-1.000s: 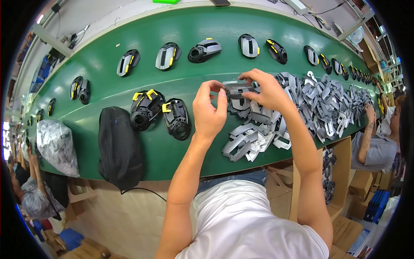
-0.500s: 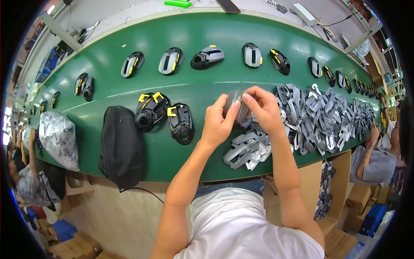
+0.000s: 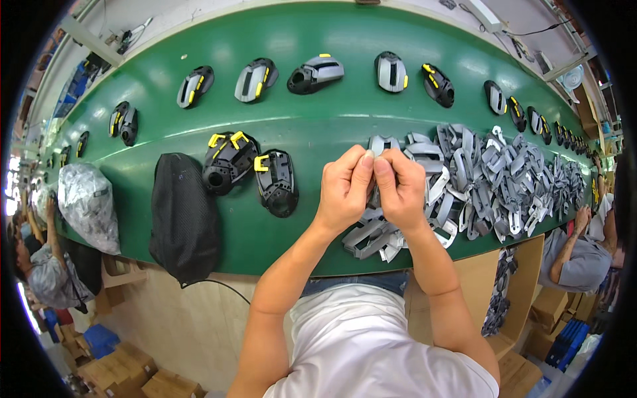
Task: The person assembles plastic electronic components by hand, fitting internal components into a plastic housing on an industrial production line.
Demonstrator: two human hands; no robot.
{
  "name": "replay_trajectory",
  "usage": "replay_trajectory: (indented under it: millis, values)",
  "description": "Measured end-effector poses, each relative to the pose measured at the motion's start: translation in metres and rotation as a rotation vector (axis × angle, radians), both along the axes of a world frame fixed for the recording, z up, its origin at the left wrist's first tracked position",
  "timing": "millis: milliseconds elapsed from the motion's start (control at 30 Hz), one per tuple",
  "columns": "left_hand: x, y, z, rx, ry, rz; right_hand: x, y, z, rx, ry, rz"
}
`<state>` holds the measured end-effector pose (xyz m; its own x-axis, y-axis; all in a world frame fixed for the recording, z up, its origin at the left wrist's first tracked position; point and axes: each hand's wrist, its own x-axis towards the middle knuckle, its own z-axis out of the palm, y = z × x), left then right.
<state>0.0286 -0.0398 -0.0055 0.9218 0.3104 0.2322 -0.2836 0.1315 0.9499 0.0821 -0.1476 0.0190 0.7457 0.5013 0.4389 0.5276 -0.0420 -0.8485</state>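
My left hand (image 3: 344,189) and my right hand (image 3: 401,190) are together over the table, thumbs side by side and fingers curled in. Between them they grip a grey plastic cover (image 3: 383,142); its upper end shows past my fingers and the rest is hidden. Close by my right hand spreads a heap of loose grey plastic covers (image 3: 484,176), some with slots. Left of my left hand lies a black plastic shell (image 3: 277,186) with a yellow clip. Beside it rests another black shell (image 3: 229,162) with two yellow clips.
A black mesh-covered bundle (image 3: 184,219) and a clear plastic bag (image 3: 88,205) stand on the green table (image 3: 318,255) to the left. Assembled grey-and-black shells (image 3: 257,81) line its far side. An open carton (image 3: 521,292) abuts the near edge; a co-worker (image 3: 577,255) sits at the right.
My hands have drawn closer together, thumbs now side by side, and my right hand has come lower. The cover between them is more hidden. The view has shifted slightly.
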Motion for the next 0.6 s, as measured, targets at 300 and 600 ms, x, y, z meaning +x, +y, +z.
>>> replay_trajectory:
  millis: [300, 600]
  values:
    - [-0.001, 0.003, 0.003, -0.249, 0.1, -0.154, 0.003, 0.0, -0.006, 0.076, -0.134, 0.097]
    - [-0.002, -0.004, -0.001, -0.08, -0.022, -0.074, -0.006, 0.001, -0.005, 0.157, 0.29, -0.011]
